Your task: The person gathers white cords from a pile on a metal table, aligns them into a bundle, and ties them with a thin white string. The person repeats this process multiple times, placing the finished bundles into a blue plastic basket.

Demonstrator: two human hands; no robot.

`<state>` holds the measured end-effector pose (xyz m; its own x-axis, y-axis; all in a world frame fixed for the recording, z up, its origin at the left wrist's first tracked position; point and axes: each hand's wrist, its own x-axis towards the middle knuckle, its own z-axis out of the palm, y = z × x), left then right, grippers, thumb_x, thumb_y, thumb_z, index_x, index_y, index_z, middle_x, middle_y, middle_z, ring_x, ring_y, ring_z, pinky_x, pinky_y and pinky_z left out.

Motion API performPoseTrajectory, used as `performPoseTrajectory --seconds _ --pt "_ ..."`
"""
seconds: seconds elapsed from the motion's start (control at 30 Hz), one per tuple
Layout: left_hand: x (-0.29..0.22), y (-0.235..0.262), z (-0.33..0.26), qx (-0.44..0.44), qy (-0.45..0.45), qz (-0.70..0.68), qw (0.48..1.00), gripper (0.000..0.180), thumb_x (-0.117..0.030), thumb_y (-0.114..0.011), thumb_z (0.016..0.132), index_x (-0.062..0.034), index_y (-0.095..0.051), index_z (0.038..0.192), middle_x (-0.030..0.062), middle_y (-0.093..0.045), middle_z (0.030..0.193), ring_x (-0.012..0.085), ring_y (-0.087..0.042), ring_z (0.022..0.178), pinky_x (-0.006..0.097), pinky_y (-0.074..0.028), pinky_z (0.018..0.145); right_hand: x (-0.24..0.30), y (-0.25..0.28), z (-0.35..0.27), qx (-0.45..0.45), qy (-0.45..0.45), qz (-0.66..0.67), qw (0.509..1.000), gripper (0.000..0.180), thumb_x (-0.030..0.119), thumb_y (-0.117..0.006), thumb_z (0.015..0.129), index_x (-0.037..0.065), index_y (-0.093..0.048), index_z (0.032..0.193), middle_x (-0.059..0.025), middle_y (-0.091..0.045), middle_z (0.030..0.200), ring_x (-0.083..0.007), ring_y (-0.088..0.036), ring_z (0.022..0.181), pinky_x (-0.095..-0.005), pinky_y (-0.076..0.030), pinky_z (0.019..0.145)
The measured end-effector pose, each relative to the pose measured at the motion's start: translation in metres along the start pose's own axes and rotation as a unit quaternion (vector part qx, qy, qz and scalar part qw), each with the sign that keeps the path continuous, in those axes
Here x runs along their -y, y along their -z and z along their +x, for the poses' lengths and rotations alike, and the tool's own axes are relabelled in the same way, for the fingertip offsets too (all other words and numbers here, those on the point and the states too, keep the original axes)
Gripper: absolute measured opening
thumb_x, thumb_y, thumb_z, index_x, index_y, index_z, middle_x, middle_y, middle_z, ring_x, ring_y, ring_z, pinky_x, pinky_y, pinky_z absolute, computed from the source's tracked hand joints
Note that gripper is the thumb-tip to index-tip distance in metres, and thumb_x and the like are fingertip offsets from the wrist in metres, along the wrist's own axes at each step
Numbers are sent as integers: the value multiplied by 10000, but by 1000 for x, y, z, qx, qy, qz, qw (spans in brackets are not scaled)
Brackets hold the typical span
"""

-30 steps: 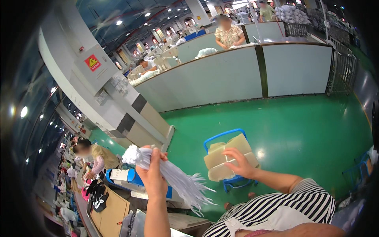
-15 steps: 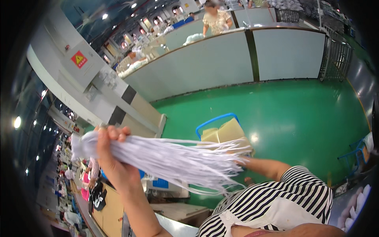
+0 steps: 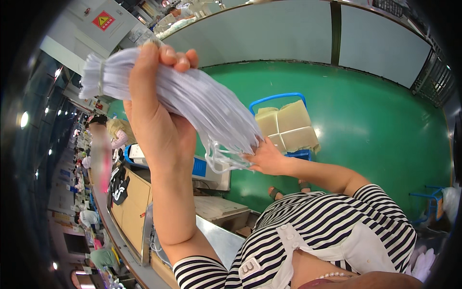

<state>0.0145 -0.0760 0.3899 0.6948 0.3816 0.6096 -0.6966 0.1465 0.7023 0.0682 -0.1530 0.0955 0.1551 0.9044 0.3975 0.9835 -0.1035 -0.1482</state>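
Green floor [image 3: 375,120] fills the view below me, grey partition [image 3: 288,33] curving behind it; a blue cart [image 3: 284,126] stands on the floor, stacked with tan blocks [image 3: 291,123]; steel bench [image 3: 216,236] near my striped shirt [image 3: 327,231]. My left hand [image 3: 156,118] is raised, fingers clamped round a white bundle [image 3: 192,98] of thin strips just below its tied end; the bundle slants down to the right; loose loops hang from its lower end. My right hand [image 3: 267,159] touches that lower end, fingers spread apart, not gripping as far as I can tell.
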Motion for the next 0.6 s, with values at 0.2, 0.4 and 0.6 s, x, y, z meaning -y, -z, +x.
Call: performPoseTrajectory --seconds 0.2,0.4,0.6 --pt "-4 39 4 -97 -44 23 994 133 -109 -616 848 -18 -519 830 52 -529 730 134 -496 661 341 -473 822 -47 -80 -40 292 -89 62 950 743 358 -641 770 259 -271 1406 -125 -473 1303 -369 -439 1193 -507 -390 909" --pt "5 75 1 -128 10 -45 991 131 -83 -607 848 -16 -499 813 55 -512 713 141 -480 656 326 -475 753 -86 -116 -91 139 -109 196 965 431 275 -596 788 159 -494 1190 -151 -540 1109 -344 -519 1008 -446 -435 817" --pt "-13 143 25 -191 -103 55 975 166 -70 -545 887 -60 -443 756 18 -442 665 126 -414 615 303 -442 655 -69 -86 -93 -8 -152 471 869 253 171 -508 908 33 -581 1108 -96 -606 1065 -201 -557 942 -362 -420 869"
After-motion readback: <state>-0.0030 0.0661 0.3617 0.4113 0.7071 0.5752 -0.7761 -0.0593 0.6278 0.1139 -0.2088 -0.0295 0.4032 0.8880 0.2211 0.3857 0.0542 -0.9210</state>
